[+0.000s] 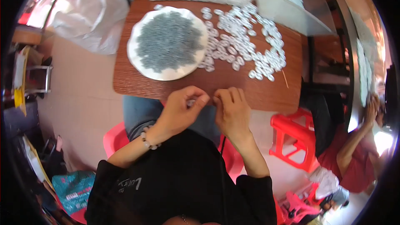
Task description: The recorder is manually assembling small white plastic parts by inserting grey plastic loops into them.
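Many white oval pieces (231,50) lie right of the scalloped plate (166,75); left hand (180,111) curls around a whitish piece (190,103), right hand (233,114) bunched, contents unclear.

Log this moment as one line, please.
left hand: curled around whitish piece | right hand: curled, contents unclear | white plate: holds grey pile | white pieces: loose on table, right of plate

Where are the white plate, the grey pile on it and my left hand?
White plate (166,76): head view, lower rim.
Grey pile (168,39): head view, middle of the heap.
Left hand (180,109): head view, middle of the hand.
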Demonstrator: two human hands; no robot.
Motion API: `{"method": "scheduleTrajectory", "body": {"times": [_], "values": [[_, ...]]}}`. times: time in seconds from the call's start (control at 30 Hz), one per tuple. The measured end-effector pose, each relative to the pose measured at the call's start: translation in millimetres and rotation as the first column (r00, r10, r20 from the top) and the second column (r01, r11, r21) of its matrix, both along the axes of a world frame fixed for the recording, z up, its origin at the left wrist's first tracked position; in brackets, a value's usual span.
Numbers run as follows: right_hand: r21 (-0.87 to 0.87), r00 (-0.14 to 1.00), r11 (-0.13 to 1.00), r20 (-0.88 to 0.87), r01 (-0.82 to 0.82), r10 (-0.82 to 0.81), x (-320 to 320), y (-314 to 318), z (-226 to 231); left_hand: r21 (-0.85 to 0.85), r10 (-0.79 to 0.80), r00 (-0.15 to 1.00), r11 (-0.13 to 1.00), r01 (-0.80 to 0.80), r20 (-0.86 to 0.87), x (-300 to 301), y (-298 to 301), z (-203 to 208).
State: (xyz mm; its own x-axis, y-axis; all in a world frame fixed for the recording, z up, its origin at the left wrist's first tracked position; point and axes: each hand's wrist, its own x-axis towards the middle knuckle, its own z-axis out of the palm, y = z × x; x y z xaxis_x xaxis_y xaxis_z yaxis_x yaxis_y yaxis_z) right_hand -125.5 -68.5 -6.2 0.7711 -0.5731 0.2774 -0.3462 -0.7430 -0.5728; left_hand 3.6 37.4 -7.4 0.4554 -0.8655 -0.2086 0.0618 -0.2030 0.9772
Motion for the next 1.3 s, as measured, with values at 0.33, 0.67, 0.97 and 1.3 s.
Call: {"method": "scheduleTrajectory", "body": {"times": [0.33, 0.67, 0.97, 1.3], "values": [[0.059, 0.985, 0.984, 0.047, -0.169, 0.167, -2.9, 13.5, 34.8, -0.056, -0.117, 0.947, 0.993, 0.105, -0.299, 4.3, 13.3, 8.3], [-0.05, 0.965, 0.966, 0.058, -0.254, 0.257, 9.9, 26.9, 42.2, -0.047, -0.184, 0.931, 0.983, 0.178, -0.314, 26.7, 30.6, 22.9], [0.006, 0.962, 0.963, 0.035, -0.27, 0.27, 9.9, 35.1, 46.0, -0.097, -0.189, 0.848, 0.982, 0.162, -0.496, 25.6, 40.4, 6.8], [0.148, 0.954, 0.948, 0.147, -0.282, 0.261, 12.2, 30.7, 32.7, -0.123, -0.136, 0.69, 0.99, 0.069, -0.711, 22.8, 47.1, 5.3]]}}
